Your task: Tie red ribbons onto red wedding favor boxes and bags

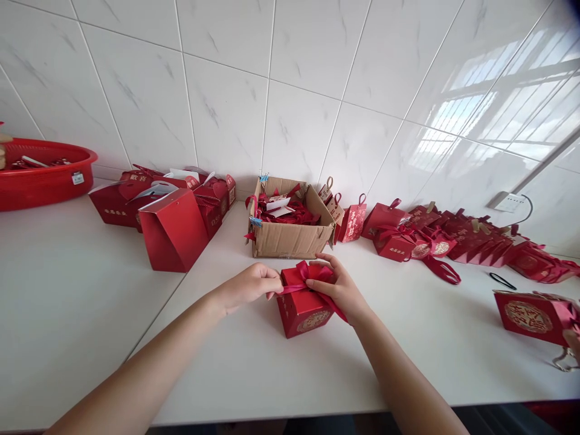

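Observation:
A red gift box (294,308) with a gold emblem on its front stands upright on the white table before me. Red ribbon (302,273) forms a bow on its top. At the box's left edge, my left hand (256,284) is closed, pinching one strand of the ribbon. My right hand (338,290) rests over the bow's right side, its thumb pressed on the knot and its fingers curled around a ribbon loop. A ribbon tail hangs down by the right wrist. Part of the bow is hidden under the right hand.
Directly behind stands an open cardboard box (294,240) of red ribbons and tags. Red gift boxes (174,226) stand to the left, near a red plastic basket (49,184). More finished boxes (394,244) line the wall at right. Another person's hand (573,341) touches a box at far right.

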{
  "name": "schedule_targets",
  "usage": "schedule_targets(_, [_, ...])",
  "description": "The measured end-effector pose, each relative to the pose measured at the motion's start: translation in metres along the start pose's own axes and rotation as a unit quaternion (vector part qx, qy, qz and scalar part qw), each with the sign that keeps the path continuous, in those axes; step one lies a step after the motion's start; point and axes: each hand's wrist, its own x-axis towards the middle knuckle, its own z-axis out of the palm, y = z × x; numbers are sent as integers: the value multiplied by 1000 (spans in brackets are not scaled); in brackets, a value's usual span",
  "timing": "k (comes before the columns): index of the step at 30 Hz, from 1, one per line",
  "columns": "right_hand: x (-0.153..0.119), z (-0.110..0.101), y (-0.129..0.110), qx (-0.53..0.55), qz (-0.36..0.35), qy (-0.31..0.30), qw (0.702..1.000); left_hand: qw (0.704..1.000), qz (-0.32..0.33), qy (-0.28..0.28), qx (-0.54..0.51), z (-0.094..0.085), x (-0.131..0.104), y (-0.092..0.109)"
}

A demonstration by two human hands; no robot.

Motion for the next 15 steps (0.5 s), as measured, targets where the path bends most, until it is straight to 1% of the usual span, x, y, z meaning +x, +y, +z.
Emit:
schedule_targets(2, [1,-1,1,26,-6,2,1000,1000,-4,-8,-2,-1,-1,1])
schedule_targets(4, [4,-2,3,85,-9,-7,996,1000,-8,-12,-5,-1,-1,1])
schedule_targets(5, [6,-2,4,120,-8,-15,993,1000,-11,-5,-6,-1,0,0])
schedule_targets(7, [11,-5,5,173,-3,-33,984,999,-17,37,-6,-2,2,-2])
schedule_targets(9, [16,-12,5,194,2,-56,979,995,-23,94,0,-3,6,-6])
schedule_targets(10, [19,-17,5,195,6,-77,978,992,-25,121,3,-3,9,-9])
schedule_targets(12, [23,-31,6,181,10,-141,973,987,-22,160,10,-4,16,-16])
schedule_targets(15, [28,-53,12,120,5,-277,953,980,-13,198,30,-1,27,-29])
